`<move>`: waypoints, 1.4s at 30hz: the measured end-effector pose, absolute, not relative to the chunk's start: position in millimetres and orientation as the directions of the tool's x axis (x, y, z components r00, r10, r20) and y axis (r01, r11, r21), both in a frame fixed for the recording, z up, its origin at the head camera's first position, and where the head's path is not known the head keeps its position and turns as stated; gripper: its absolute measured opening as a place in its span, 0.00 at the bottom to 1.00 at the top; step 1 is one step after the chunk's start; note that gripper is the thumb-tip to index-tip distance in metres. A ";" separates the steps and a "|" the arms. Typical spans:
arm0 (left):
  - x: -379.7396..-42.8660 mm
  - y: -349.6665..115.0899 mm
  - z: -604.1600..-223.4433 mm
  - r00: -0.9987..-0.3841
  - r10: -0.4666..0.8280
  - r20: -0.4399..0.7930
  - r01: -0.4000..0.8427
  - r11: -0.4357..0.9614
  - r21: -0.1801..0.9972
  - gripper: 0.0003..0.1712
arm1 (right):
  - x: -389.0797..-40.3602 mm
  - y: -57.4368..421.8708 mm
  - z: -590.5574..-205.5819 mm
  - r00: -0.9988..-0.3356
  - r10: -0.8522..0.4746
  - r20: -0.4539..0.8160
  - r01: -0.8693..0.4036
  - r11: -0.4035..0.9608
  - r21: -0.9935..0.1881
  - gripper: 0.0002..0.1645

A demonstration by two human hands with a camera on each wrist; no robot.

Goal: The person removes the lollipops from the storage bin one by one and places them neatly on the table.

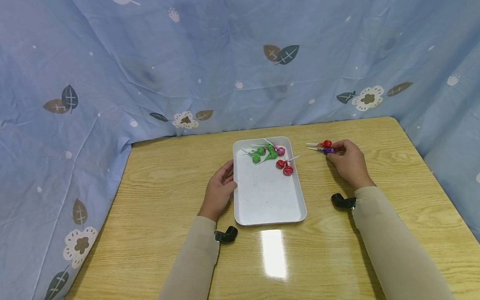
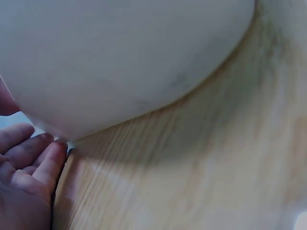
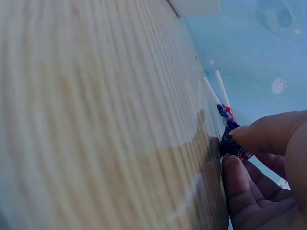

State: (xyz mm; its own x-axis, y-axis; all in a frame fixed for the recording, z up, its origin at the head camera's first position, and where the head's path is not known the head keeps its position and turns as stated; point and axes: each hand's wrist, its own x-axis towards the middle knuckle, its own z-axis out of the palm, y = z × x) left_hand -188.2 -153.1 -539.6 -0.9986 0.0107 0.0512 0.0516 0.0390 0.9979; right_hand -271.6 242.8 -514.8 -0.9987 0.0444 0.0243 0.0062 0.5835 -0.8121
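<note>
A white tray (image 1: 268, 197) lies on the table with several green lollipops (image 1: 260, 155), a pink lollipop (image 1: 281, 151) and two red lollipops (image 1: 287, 170) towards its far end. At the tray's left side, my left hand (image 1: 217, 192) holds the edge, thumb at the rim and fingers along the outer wall (image 2: 120, 62). To the right of the tray, my right hand (image 1: 350, 163) pinches a purple lollipop (image 1: 328, 151) by its wrapped head between thumb and fingers. Its white stick points left. Just behind it is another red lollipop (image 1: 327, 143), partly hidden in the right wrist view.
The wooden table (image 1: 167, 187) reaches back to a blue patterned curtain (image 1: 229, 53), which also hangs at both sides. A bright light reflection (image 1: 274, 253) shows in front of the tray. Black wrist cameras (image 1: 226, 234) sit on both sleeves.
</note>
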 end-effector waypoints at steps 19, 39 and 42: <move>-189.4 -153.5 -541.2 -0.998 0.020 0.061 0.062 0.029 0.998 0.42 | -274.1 242.7 -516.8 -0.999 0.050 0.000 0.028 0.566 -0.824 0.23; -188.8 -153.7 -540.9 -0.998 0.023 0.056 0.057 0.026 0.998 0.42 | -268.9 243.1 -515.4 -0.998 0.061 -0.005 0.037 0.544 -0.838 0.26; -188.4 -153.9 -540.6 -0.998 0.021 0.056 0.057 0.023 0.998 0.42 | -267.7 242.6 -513.5 -0.998 0.058 -0.002 0.033 0.541 -0.840 0.27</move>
